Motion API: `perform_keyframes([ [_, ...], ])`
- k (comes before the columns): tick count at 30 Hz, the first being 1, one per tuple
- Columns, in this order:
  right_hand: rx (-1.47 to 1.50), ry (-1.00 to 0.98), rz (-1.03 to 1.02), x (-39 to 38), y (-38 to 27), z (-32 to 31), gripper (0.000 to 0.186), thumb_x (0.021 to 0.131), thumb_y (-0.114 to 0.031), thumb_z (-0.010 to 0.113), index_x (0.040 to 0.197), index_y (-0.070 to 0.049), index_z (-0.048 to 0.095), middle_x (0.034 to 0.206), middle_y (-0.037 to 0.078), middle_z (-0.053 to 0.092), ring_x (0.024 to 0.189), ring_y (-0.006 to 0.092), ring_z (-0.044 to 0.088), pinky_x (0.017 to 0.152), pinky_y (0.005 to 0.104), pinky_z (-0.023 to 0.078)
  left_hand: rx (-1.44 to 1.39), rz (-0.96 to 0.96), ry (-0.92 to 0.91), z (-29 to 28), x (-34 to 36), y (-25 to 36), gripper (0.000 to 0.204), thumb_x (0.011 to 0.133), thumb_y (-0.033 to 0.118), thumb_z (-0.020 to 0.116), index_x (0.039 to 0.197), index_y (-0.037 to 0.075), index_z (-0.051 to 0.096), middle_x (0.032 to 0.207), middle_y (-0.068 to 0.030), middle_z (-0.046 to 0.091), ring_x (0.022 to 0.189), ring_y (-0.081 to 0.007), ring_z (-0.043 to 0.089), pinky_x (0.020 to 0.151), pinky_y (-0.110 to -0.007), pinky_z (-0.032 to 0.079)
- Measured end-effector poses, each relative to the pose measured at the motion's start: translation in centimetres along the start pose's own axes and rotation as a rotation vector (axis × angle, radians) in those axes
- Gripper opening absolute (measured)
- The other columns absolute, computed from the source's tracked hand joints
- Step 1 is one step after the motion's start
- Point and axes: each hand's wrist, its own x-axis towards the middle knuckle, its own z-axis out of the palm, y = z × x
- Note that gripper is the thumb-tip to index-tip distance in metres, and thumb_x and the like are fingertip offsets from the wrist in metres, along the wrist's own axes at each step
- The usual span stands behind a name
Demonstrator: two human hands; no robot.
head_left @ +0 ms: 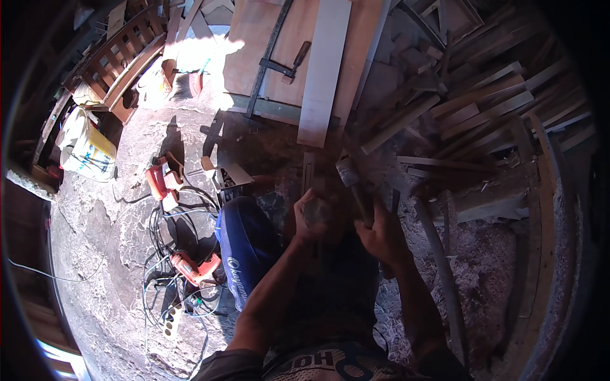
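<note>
My left hand [305, 222] is closed on a long narrow strip [308, 166] between my knees, beside a rounded greyish piece [321, 213] that I cannot make out clearly. My right hand [379, 235] grips a dark hammer-like tool [356, 190] with a pale, worn upper end, held just right of the strip. My blue-clad left leg [244, 241] is bent beside my left forearm. Above my hands a pale plank [323, 70] lies on wooden panels [260, 38], with a bar clamp [276, 66] on them.
A red drill [194, 270] and another red power tool [162, 184] lie among tangled cables at left, near an open box [232, 176]. A white bucket [89, 143] stands by a slatted wooden piece [130, 60]. Loose boards [483, 108] are piled at right; a grey pipe [438, 273] lies below them.
</note>
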Motion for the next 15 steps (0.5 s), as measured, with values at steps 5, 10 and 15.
perform_keyframes([
  [5, 0.126, 0.009, 0.02, -1.6, -0.3, 0.3, 0.075, 0.085, -0.018, 0.071, 0.151, -0.005, 0.037, 0.113, 0.029, 0.068, 0.104, 0.0435, 0.068, 0.087, 0.0442, 0.055, -0.068, -0.253, 0.123, 1.5, 13.5, -6.9, 0.009, 0.081, 0.011, 0.074, 0.082, 0.002, 0.071, 0.08, -0.0092, 0.072, 0.074, -0.0144, 0.068, 0.068, -0.032, 0.053],
  [10, 0.165, -0.044, 0.167, -3.3, 2.5, 0.7, 0.077, 0.085, -0.016, 0.073, 0.151, -0.004, 0.036, 0.121, 0.026, 0.067, 0.112, 0.0391, 0.067, 0.09, 0.0419, 0.053, 0.189, -0.185, -0.041, 2.7, 16.5, -5.9, 0.022, 0.084, 0.021, 0.074, 0.091, 0.0, 0.073, 0.091, -0.0128, 0.076, 0.083, -0.0257, 0.073, 0.071, -0.037, 0.055],
  [15, 0.326, 0.026, 0.212, -7.8, 5.0, 1.3, 0.06, 0.084, -0.011, 0.076, 0.137, -0.004, 0.049, 0.08, 0.001, 0.058, 0.068, 0.011, 0.059, 0.061, 0.0291, 0.05, 0.01, -0.11, 0.034, 3.8, 13.6, -4.5, 0.015, 0.081, 0.013, 0.076, 0.087, 0.0, 0.072, 0.085, -0.0063, 0.073, 0.074, -0.0131, 0.067, 0.067, -0.033, 0.054],
])
